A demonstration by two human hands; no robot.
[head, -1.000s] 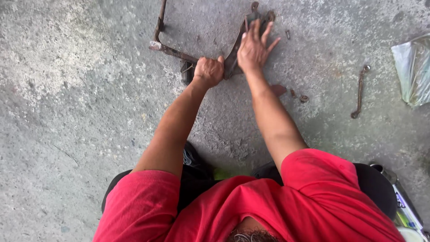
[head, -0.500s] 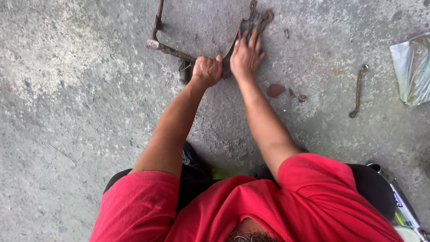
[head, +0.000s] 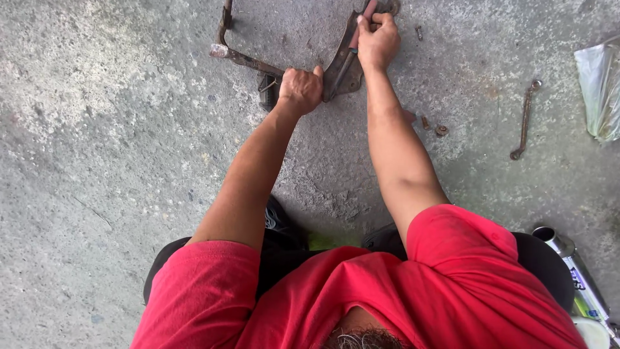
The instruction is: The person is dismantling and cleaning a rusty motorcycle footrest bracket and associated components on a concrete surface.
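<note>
Rusty metal bracket point(head: 342, 68) lies on concrete floor point(head: 116, 129) near the frame's top edge; left hand point(head: 300, 89) fists around its bar. Right hand point(head: 378, 42) clenches a thin tool point(head: 354, 46) against it; open floor spreads leftward.

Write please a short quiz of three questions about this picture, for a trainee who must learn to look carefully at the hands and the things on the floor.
1. True or false: the left hand grips the rusty metal frame.
2. What lies on the concrete floor to the person's right, apart from both hands?
A. a ring spanner
B. a hammer
C. a saw
3. Which hand is closed around a slim tool at the frame's flat plate?

Key
1. True
2. A
3. The right hand
</note>
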